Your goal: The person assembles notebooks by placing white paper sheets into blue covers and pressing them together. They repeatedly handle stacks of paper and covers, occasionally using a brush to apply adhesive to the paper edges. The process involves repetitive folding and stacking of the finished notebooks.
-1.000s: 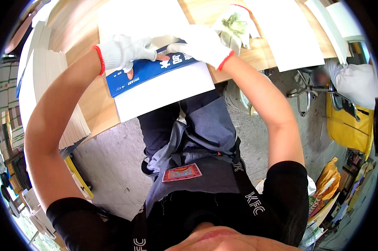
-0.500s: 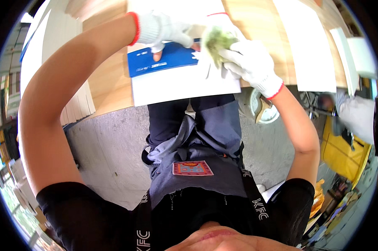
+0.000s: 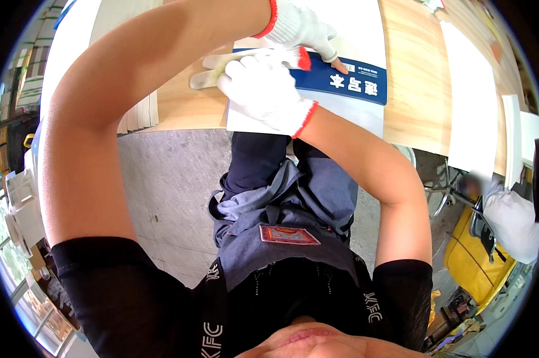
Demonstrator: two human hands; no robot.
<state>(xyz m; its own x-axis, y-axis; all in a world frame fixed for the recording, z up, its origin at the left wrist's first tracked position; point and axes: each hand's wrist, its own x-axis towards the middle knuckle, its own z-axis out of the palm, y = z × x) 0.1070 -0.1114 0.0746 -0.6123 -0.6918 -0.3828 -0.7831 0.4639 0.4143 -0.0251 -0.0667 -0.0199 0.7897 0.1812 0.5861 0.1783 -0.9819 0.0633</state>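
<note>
A pad or booklet with a blue printed band lies at the table's front edge, its white lower part showing below the band. My left hand, in a white knitted glove with a red cuff and bare fingertips, reaches across the top. Its fingers are stretched out, and one fingertip presses on the band. My right hand, in a full white glove, is closed on a loose white glove over the band's left end. That glove's fingers stick out to the left and its red cuff to the right.
The wooden table carries stacked white sheets at left and a long white stack at right. Another gloved hand shows at the top right. A yellow object and a person's light sleeve are at far right.
My right hand has swept left across the band with the loose glove. My left hand has shifted from the band's left part toward its right. The whole view has turned slightly.
</note>
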